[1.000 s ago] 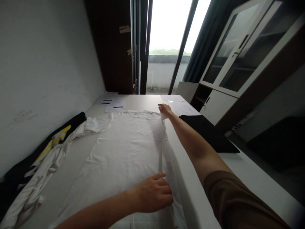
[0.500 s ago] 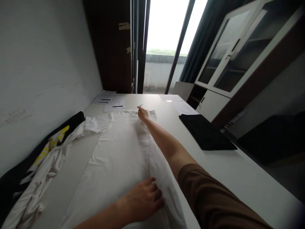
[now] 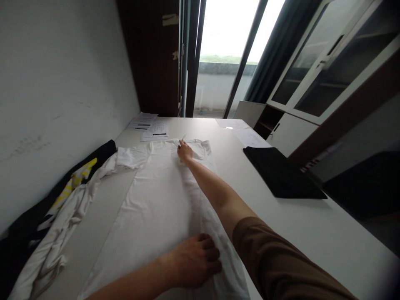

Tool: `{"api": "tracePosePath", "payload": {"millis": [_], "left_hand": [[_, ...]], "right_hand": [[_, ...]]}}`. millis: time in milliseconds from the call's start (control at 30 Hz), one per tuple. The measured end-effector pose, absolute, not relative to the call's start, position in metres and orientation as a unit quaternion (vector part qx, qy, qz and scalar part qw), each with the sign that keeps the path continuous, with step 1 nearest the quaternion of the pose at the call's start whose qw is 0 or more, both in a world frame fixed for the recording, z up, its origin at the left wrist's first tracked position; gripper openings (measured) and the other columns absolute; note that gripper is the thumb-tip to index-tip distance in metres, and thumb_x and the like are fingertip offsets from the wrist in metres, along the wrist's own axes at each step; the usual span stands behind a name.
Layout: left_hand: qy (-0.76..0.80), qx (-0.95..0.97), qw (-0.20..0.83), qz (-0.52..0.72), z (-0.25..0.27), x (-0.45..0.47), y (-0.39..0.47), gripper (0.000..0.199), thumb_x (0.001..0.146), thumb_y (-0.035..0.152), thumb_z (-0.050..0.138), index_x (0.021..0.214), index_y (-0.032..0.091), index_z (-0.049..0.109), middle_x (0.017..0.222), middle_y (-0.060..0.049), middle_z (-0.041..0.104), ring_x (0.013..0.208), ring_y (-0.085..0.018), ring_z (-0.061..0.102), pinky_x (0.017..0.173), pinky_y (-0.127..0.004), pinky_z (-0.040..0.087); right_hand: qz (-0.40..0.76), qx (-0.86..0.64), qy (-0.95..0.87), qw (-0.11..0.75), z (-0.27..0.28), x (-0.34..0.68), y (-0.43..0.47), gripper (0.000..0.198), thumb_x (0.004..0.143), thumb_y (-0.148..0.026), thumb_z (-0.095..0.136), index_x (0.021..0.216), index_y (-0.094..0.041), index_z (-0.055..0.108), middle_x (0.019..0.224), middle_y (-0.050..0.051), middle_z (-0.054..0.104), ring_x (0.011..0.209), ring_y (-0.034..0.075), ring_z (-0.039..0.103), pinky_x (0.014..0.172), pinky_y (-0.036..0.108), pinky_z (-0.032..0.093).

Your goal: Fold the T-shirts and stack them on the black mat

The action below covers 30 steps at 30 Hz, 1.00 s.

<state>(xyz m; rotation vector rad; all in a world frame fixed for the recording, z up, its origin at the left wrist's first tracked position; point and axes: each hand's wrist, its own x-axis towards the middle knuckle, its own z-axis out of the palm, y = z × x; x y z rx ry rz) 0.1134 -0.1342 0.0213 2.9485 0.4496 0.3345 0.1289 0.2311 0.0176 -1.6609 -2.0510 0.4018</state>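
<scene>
A white T-shirt (image 3: 156, 200) lies spread lengthwise before me, its collar end away from me and one short sleeve out to the left. A long fold line runs down its right side. Reaching to the collar end, my right hand (image 3: 185, 151) has its fingers closed on the fabric there, and a thin pale tip sticks up beside them. My left hand (image 3: 198, 260) rests low on the shirt's right side, fingers curled down against the cloth; the fingertips are partly hidden.
Crumpled white, black and yellow clothing (image 3: 73, 198) lies along the wall on the left. A folded black garment (image 3: 283, 171) is on the white table (image 3: 265, 233) at right. Paper sheets (image 3: 155, 131) lie at the far end, near a glass-door cabinet (image 3: 325, 62).
My right hand has shifted slightly left along the collar end, and more of the shirt's right shoulder shows. My left hand's fingers have curled in more. The view has turned a little.
</scene>
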Motion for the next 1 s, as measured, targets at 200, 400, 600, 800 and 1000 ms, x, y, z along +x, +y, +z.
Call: {"api": "tracePosePath", "payload": {"millis": [200,400,600,800,1000], "left_hand": [[0.152,0.981,0.098,0.076,0.022,0.111,-0.136,0.016,0.092,0.034,0.064,0.086,0.021,0.057,0.087,0.000,0.064,0.084,-0.019,0.058,0.075,-0.036,0.041],[0.190,0.972,0.116,0.068,0.021,0.110,-0.135,0.019,0.091,0.035,0.064,0.103,0.020,0.060,0.097,-0.002,0.065,0.092,-0.021,0.059,0.083,-0.037,0.043],[0.179,0.971,0.150,0.049,0.029,0.103,-0.135,0.033,0.084,0.040,0.068,0.112,0.022,0.062,0.103,-0.003,0.064,0.097,-0.024,0.058,0.088,-0.039,0.043],[0.172,0.974,0.140,0.044,0.033,0.102,-0.135,0.022,0.090,0.045,0.068,0.100,0.025,0.065,0.100,-0.003,0.066,0.100,-0.025,0.059,0.085,-0.039,0.043],[0.174,0.977,0.108,0.056,0.026,0.111,-0.141,0.018,0.100,0.035,0.058,0.093,0.020,0.065,0.091,-0.005,0.068,0.092,-0.024,0.062,0.080,-0.039,0.045]], "right_hand": [[0.138,-0.583,-0.754,0.269,0.026,0.133,0.230,0.059,0.103,-0.020,0.026,0.162,-0.022,0.029,0.166,0.007,0.033,0.136,0.031,0.051,0.112,0.043,0.041],[0.125,-0.550,-0.770,0.299,0.023,0.125,0.242,0.060,0.103,-0.023,0.029,0.163,-0.023,0.027,0.168,0.005,0.027,0.141,0.029,0.047,0.115,0.042,0.040],[0.177,-0.530,-0.808,0.184,0.012,0.122,0.244,0.053,0.100,-0.033,0.050,0.152,-0.021,0.047,0.160,0.009,0.042,0.139,0.028,0.049,0.113,0.038,0.040],[0.131,-0.555,-0.809,0.141,0.000,0.131,0.229,0.044,0.101,-0.049,0.050,0.137,-0.025,0.057,0.141,0.010,0.060,0.121,0.027,0.062,0.101,0.036,0.047],[0.102,-0.593,-0.786,0.139,-0.012,0.123,0.208,0.047,0.098,-0.043,0.057,0.138,-0.021,0.051,0.128,0.016,0.066,0.116,0.031,0.063,0.096,0.040,0.048]]}}
